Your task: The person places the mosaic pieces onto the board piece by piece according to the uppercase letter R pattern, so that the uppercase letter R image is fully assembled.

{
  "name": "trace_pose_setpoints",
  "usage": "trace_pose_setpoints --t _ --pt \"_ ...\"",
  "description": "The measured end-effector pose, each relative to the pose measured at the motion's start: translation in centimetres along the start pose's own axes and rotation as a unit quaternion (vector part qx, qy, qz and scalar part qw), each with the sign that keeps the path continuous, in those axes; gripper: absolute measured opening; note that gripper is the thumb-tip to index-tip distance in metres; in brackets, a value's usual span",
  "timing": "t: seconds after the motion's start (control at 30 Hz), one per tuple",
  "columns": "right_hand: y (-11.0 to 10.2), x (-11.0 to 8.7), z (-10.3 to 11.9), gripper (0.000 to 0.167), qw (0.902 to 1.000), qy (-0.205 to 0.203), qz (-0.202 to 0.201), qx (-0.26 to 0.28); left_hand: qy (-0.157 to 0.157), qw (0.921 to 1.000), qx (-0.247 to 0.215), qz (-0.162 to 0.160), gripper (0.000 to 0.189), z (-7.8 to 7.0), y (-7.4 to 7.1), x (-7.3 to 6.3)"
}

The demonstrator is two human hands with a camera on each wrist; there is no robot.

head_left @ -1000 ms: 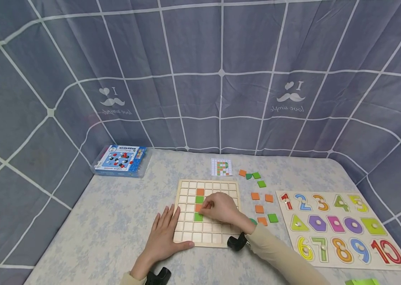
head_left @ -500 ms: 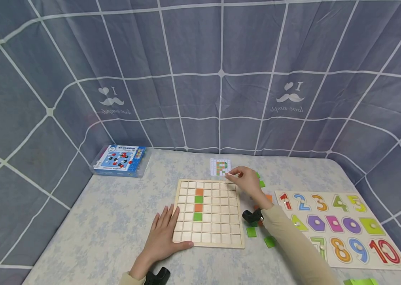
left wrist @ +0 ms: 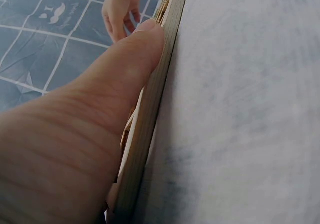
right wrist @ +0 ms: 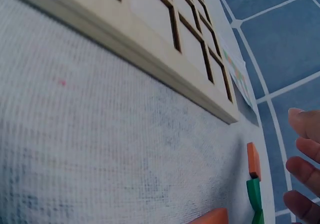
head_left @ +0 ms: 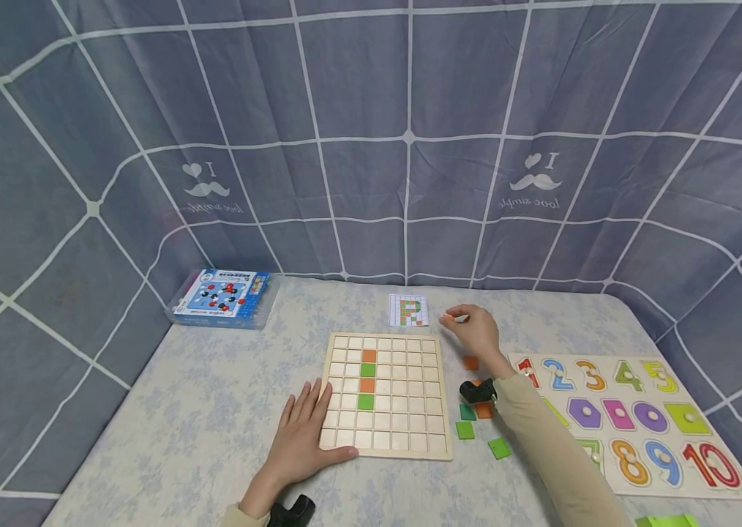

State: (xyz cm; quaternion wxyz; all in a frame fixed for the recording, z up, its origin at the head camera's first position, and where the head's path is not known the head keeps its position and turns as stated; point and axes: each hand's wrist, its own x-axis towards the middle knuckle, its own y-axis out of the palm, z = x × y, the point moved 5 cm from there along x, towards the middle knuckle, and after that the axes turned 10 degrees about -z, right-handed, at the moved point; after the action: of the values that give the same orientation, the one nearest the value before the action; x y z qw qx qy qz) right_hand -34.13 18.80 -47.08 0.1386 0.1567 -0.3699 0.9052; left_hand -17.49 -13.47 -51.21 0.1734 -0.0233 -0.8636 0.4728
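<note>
While left fingers (head_left: 310, 401) spread against gridded board (head_left: 399, 401), four tiles (head_left: 368, 370) inset, right fingers (right wrist: 303, 173) loosely parted

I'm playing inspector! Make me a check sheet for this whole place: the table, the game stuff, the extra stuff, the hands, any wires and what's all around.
Surface: pale, blue-patterned tablecloth.
Game things: grid board holding four placed tiles in one column, orange, green, orange, green from the far end; pattern card beyond it; loose tiles to its right.
Clutter: number puzzle at right; plastic case far left; green object cut off at the bottom edge.
Hands: left hand spread at the board's near left corner; right hand right of the card, no tile clearly seen in it.
Cables: nothing seen.
Surroundings: blue-grey curtain with white lines.
</note>
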Motion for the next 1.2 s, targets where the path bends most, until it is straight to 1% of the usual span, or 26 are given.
trace_pose_setpoints --t 0.1,0.27,0.37,0.63,0.93,1.07,1.2 --pt "0.1 0.0 -0.2 0.026 0.9999 0.009 0.006 -0.003 0.0 1.0 0.004 0.002 0.11 0.0 0.0 0.0" --pt "0.4 0.0 -0.6 0.027 0.9992 0.026 0.014 -0.025 -0.001 1.0 0.004 0.004 0.11 -0.1 0.0 0.1" --pt "0.6 0.1 -0.9 0.028 0.9987 0.03 0.018 -0.036 -0.003 1.0 0.004 0.005 0.11 -0.1 0.0 0.0" --pt "1.2 0.4 -1.4 0.03 0.996 0.031 0.038 -0.074 -0.008 0.9999 0.009 0.008 0.11 -0.1 0.0 0.0" --pt "1.5 0.8 -1.6 0.028 0.9924 0.022 0.041 -0.114 -0.004 0.9999 0.007 0.006 0.11 -0.2 -0.1 0.0" --pt "1.6 1.2 -1.4 0.026 0.9916 0.021 0.047 -0.118 -0.002 1.0 0.004 0.004 0.11 -0.1 -0.1 0.0" --pt "1.6 1.3 -1.2 0.024 0.9912 0.032 0.06 -0.114 -0.004 1.0 0.003 0.005 0.11 0.0 0.0 0.1"
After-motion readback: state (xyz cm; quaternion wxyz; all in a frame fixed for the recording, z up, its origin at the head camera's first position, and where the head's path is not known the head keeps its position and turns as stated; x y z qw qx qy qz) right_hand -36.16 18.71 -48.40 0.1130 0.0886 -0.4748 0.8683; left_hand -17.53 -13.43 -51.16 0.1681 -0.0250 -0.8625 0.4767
